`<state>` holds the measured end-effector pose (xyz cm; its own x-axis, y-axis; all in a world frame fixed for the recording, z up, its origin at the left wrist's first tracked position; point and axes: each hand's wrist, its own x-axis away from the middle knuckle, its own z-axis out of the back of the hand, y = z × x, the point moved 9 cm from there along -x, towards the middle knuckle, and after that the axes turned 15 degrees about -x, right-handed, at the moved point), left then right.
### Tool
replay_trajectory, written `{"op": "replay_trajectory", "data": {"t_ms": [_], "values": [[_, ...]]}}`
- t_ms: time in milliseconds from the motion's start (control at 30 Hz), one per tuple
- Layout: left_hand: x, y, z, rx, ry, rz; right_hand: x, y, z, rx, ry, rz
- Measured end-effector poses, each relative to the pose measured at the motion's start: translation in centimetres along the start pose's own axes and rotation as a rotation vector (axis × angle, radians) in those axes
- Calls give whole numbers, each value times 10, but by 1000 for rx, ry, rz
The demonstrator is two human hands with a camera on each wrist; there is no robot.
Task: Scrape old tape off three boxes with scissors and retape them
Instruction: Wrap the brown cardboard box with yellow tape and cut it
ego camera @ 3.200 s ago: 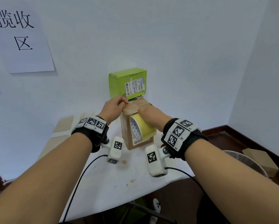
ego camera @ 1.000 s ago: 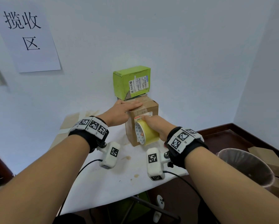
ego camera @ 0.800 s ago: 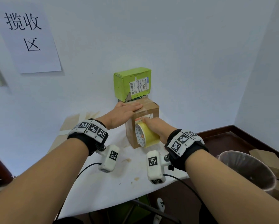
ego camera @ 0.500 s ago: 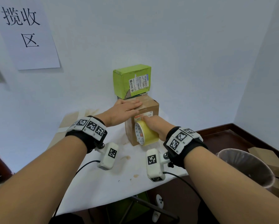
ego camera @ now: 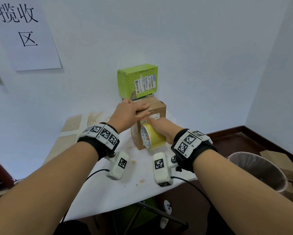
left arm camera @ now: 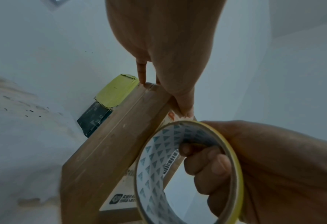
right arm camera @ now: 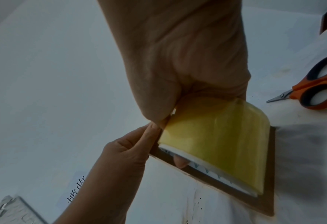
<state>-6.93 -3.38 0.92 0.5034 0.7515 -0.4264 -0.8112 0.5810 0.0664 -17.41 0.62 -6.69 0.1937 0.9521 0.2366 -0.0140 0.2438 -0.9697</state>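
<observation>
A brown cardboard box (ego camera: pixel 156 109) stands on the white table (ego camera: pixel 108 187) near the wall. My left hand (ego camera: pixel 134 110) lies flat on the box's top, fingers straight, thumb down at the front edge. My right hand (ego camera: pixel 161 128) grips a yellow tape roll (ego camera: pixel 155 139) against the box's front face, with fingers hooked through the core (left arm camera: pixel 202 159). A green box (ego camera: pixel 137 80) sits behind on a dark box (left arm camera: pixel 93 119). Orange-handled scissors (right arm camera: pixel 316 89) lie on the table to the right of the roll, seen only in the right wrist view.
A flat piece of cardboard (ego camera: pixel 71 128) lies at the table's left back. A lined waste bin (ego camera: pixel 257 168) stands on the floor at the right, with more cardboard (ego camera: pixel 276 155) behind it. A paper sign (ego camera: pixel 23 31) hangs on the wall.
My left hand went from pinching at the box's top edge to lying flat on the top. The tape roll has travelled from the top down the front face.
</observation>
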Motion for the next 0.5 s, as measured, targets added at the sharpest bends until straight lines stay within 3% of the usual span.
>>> {"op": "replay_trajectory", "data": {"t_ms": [500], "values": [[4, 1, 0, 43, -4, 20, 4, 4, 14, -69, -72, -68]]}}
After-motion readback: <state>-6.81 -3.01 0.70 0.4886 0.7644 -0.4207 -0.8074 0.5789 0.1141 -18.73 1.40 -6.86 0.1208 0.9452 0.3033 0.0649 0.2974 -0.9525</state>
